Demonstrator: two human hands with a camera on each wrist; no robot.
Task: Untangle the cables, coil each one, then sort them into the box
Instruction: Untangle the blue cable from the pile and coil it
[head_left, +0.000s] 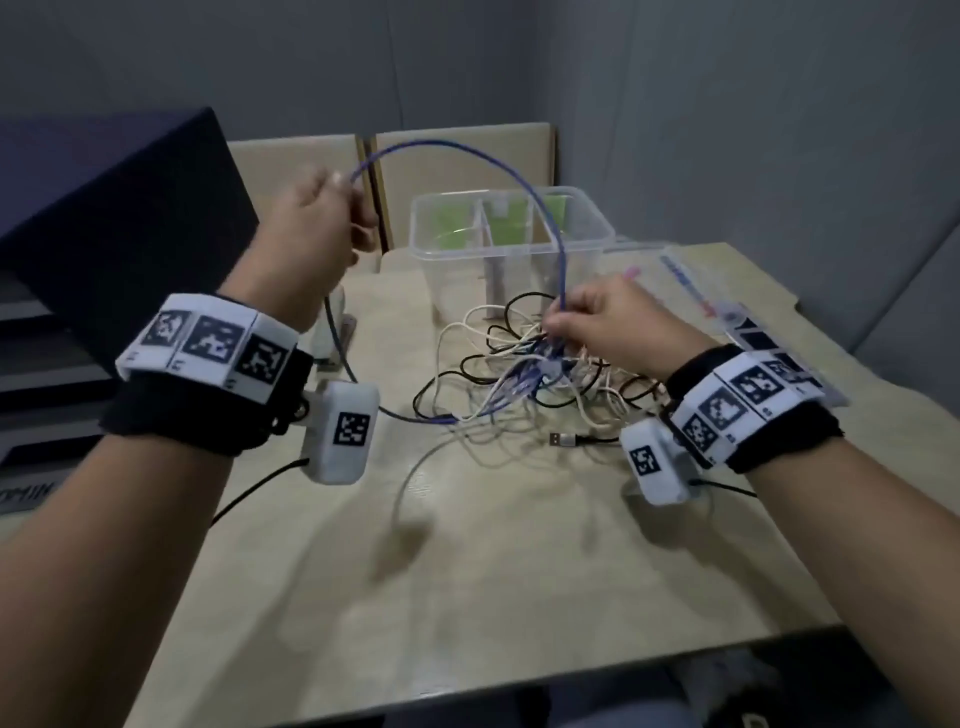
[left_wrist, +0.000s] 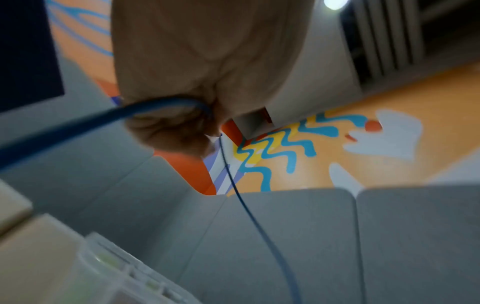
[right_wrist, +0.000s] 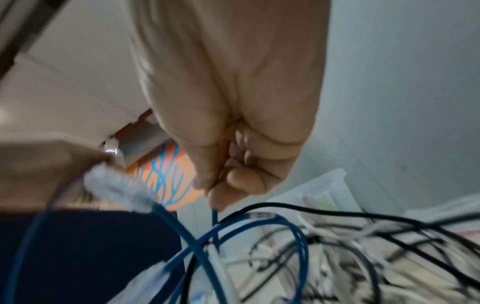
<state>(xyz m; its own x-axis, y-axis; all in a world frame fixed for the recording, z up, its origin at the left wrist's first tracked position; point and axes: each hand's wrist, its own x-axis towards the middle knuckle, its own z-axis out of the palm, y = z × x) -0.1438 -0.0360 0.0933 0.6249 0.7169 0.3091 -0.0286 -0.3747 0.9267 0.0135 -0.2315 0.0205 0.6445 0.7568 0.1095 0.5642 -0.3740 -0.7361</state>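
A blue cable (head_left: 498, 166) arches high between my two hands above the table. My left hand (head_left: 332, 218) is raised at the left and grips one stretch of it; its curled fingers (left_wrist: 176, 127) close round the blue cable (left_wrist: 78, 127). My right hand (head_left: 582, 322) pinches the same blue cable (right_wrist: 215, 222) just above a tangle of white, black and blue cables (head_left: 519, 364) lying mid-table. The clear divided plastic box (head_left: 597, 218) stands behind the tangle, its compartments holding no cables that I can see.
A dark box-like unit (head_left: 104, 218) stands at the left edge. A flat clear lid or packet (head_left: 701, 291) lies at the right behind my right hand. A loose USB plug (head_left: 563, 440) lies in front of the tangle. Two chair backs (head_left: 457, 156) sit beyond the table.
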